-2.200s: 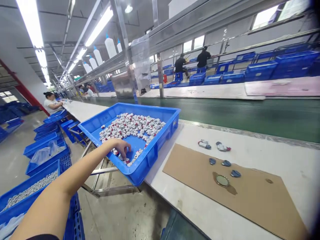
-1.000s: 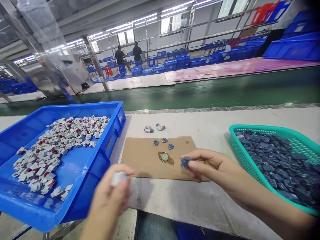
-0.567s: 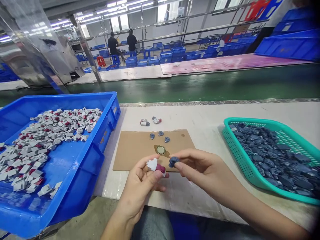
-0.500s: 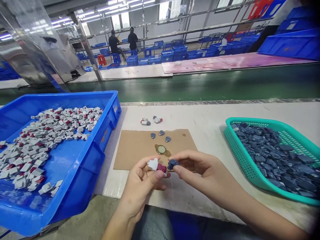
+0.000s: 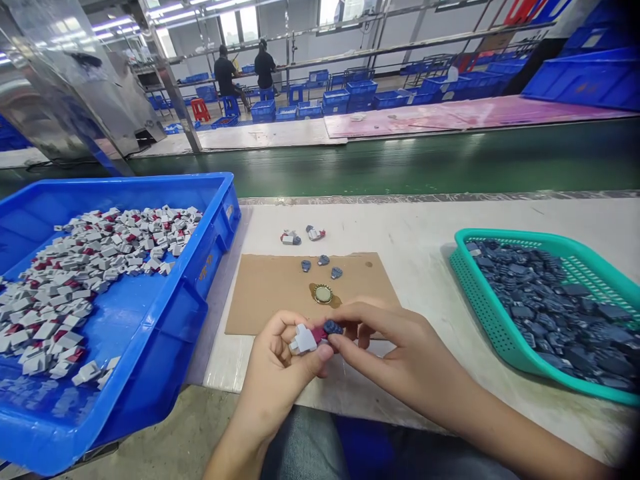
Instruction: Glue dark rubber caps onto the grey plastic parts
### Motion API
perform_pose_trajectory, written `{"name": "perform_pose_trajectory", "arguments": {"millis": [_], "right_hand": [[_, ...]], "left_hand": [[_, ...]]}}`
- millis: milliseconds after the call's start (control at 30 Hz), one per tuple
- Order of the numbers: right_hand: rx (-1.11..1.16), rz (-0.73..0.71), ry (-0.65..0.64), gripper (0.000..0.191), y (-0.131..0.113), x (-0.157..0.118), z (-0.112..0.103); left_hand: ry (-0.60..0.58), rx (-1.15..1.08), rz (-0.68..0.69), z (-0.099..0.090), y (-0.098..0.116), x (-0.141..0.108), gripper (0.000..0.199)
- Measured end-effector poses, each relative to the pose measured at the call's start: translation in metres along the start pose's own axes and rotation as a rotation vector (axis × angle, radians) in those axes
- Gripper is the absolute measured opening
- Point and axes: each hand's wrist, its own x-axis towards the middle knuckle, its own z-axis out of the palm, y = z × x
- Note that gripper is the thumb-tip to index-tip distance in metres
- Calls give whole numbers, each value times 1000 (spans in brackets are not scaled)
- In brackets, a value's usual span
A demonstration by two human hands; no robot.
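Between its fingers and thumb, my left hand [image 5: 287, 370] holds a white and dark-red plastic piece [image 5: 304, 339]. My right hand [image 5: 395, 353] pinches a small dark-blue plastic piece [image 5: 333, 327] against the red end of it. Just beyond the hands lies a cardboard sheet [image 5: 265, 293]. On it sit a bottle cap [image 5: 323, 293] holding a pale substance, with a wet stain around it, and several loose dark-blue pieces [image 5: 337, 273]. Behind the cardboard lie two joined pieces, one white and blue [image 5: 290, 237] and one white, blue and red [image 5: 315, 233].
At left stands a blue bin [image 5: 200, 293] with many white and red pieces. A green basket [image 5: 493, 333] of dark-blue pieces stands at right. Past the white table [image 5: 410, 233] runs a green conveyor belt [image 5: 380, 167]. Two people [image 5: 264, 67] are far off.
My right hand has moved left, bringing the dark-blue piece up against the red end of the piece in my left hand. The left hand has turned its piece slightly.
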Motion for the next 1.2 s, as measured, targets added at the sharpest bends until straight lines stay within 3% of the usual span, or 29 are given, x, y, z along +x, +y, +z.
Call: {"name": "perform_pose_trajectory", "arguments": {"millis": [233,400,533,733,900,1200], "right_hand": [[-39,-80,-118,19,0,2,-8],[-61,61,-143,15,13,9,-11],[-106,152,-112,14,31,20,-7],[-222,228,-196,15,50,42,-4],[-245,147,-267,13,56,56,-5],[-400,180,-428,16,50,66,-7]], "left_hand": [[-39,133,-2,-6,-3,0,21],[133,-28,-40,-14,-5,2,38],[159,-166,-74,-24,-7,1,45],[173,-122,-143,-31,-6,-4,49],[197,-77,-77,-40,-6,-5,36],[186,-246,93,-46,-18,-2,37]]}}
